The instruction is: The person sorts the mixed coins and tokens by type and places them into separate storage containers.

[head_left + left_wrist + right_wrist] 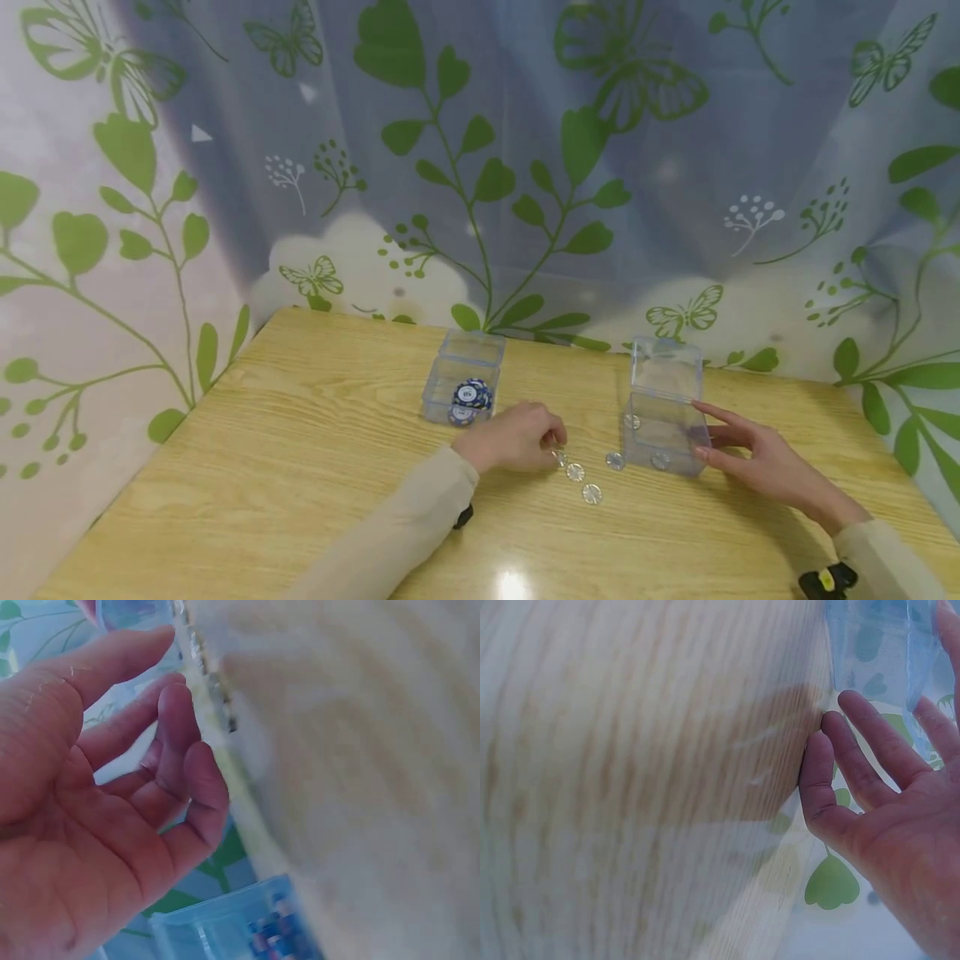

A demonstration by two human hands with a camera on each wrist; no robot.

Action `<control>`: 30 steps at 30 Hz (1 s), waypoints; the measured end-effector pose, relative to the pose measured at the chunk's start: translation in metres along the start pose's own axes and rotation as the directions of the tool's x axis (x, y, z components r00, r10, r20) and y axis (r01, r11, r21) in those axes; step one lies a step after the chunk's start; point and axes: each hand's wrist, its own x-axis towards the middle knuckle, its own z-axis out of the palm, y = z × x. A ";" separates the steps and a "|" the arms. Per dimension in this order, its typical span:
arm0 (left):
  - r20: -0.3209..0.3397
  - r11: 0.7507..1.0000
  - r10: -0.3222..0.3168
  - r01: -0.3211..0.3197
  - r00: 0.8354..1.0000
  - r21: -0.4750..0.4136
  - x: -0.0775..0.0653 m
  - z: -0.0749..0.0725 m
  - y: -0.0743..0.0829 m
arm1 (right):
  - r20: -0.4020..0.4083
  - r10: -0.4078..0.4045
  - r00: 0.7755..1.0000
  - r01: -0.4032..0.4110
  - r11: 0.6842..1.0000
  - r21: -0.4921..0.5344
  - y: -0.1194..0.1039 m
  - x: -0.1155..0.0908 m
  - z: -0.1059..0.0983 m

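In the head view my left hand (pixel 517 439) is at a row of shiny silver coin-like discs (pixel 575 472) on the table. Its fingers curl loosely, and the left wrist view shows a gap between the thumb and fingers of the hand (pixel 112 772), with nothing seen held. My right hand (pixel 765 460) touches the right side of a clear plastic box (pixel 663 433) with its thumb and a finger, the fingers mostly straight. The box's hinged lid (pixel 667 367) stands raised. Silver discs show in it or through its walls. One more disc (pixel 615 461) lies just left of this box.
Left of centre, another clear box (pixel 438 400) stands with its lid up, holding several blue-and-white poker chips (pixel 472 394). The wooden table (pixel 300 467) backs onto a leaf-and-butterfly curtain (pixel 517 208).
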 end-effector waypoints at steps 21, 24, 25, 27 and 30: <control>-0.007 0.991 -0.087 0.086 0.996 -0.099 0.007 0.008 -0.006 | -0.003 0.006 1.000 -0.006 1.000 -0.004 0.002 0.000 0.001; -0.003 0.989 -0.100 0.099 0.995 -0.108 0.008 0.008 -0.006 | -0.002 0.007 1.000 -0.007 1.000 0.002 0.002 0.000 0.001; -0.003 0.989 -0.102 0.101 0.995 -0.106 0.008 0.008 -0.006 | -0.003 0.008 1.000 -0.008 1.000 0.000 0.001 0.000 0.001; 0.001 0.987 -0.116 0.116 0.993 -0.111 0.010 0.007 -0.006 | 0.000 0.011 1.000 -0.011 1.000 0.003 0.001 0.001 0.001; 0.012 0.984 -0.140 0.140 0.990 -0.112 0.011 0.007 -0.006 | 0.001 0.012 1.000 -0.012 1.000 0.004 0.001 0.001 0.001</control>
